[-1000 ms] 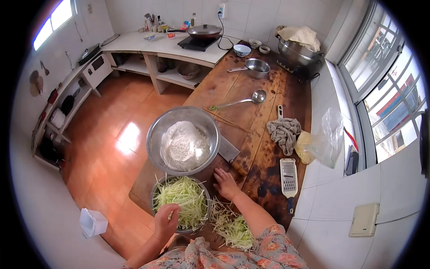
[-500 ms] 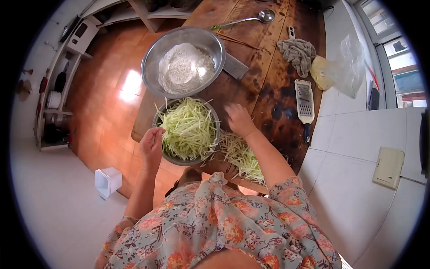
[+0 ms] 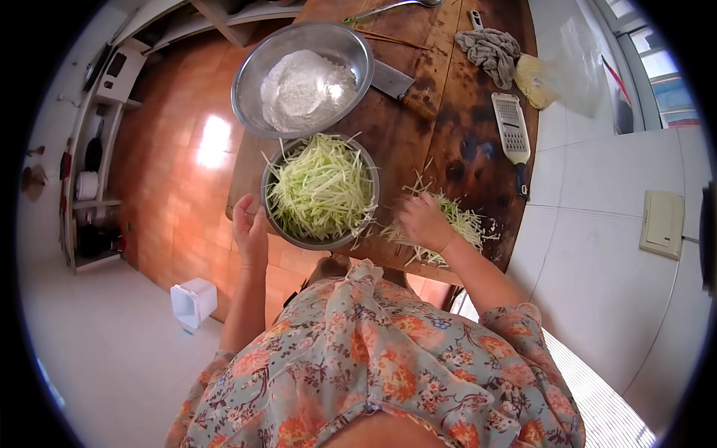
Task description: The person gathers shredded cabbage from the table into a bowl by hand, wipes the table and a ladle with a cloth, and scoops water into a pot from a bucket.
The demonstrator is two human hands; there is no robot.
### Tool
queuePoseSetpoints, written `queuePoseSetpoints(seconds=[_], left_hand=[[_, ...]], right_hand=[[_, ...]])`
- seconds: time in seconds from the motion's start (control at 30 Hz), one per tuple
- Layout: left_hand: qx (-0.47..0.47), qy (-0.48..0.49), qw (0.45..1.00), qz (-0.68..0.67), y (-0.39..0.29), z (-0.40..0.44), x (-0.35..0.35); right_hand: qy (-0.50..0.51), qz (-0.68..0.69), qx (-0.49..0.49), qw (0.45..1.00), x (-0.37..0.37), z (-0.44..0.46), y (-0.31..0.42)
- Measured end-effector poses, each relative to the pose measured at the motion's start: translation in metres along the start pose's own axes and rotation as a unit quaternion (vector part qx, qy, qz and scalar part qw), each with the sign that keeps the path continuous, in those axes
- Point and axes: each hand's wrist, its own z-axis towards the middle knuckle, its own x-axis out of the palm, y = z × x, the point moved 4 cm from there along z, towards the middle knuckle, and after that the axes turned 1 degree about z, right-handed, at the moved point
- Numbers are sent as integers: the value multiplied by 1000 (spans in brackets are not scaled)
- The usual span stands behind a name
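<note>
A metal bowl [image 3: 376, 196] stands at the table's near edge, heaped with pale green vegetable shreds [image 3: 323, 190]. My left hand [image 3: 250, 233] is just off the bowl's left side, its fingers apart and nothing in them. To the bowl's right, a loose pile of the same shreds [image 3: 464, 224] lies on the wood. My right hand [image 3: 426, 222] is down in that pile with its fingers curled around some shreds; the fingertips are partly hidden.
Behind the shreds stands a larger steel bowl [image 3: 240, 93] of white flour [image 3: 306, 89]. A cleaver [image 3: 392, 81], a ladle [image 3: 396, 9], a grey cloth [image 3: 489, 52] and a grater [image 3: 511, 128] lie on the wooden table [image 3: 441, 142]. A white bin [image 3: 194, 301] is on the floor.
My right hand has come down and to the right onto the loose shreds, which now lie more spread to the right. My left hand has moved off the bowl's edge and its fingers have opened.
</note>
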Motion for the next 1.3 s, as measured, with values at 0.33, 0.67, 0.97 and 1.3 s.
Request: queuePoseSetpoints(seconds=[0.33, 0.67, 0.97, 1.3], left_hand=[[-84, 61, 991, -83, 18, 6, 4], [-275, 278, 909, -144, 31, 9, 8], [-431, 365, 786, -251, 65, 9, 23], [-455, 333, 770, -298, 83, 8, 28]], right_hand=[[-39, -30, 63, 997, 34, 0, 30], [4, -10, 107, 994, 35, 5, 78], [-82, -100, 111, 985, 82, 4, 85], [-303, 81, 278, 908, 21, -14, 42]])
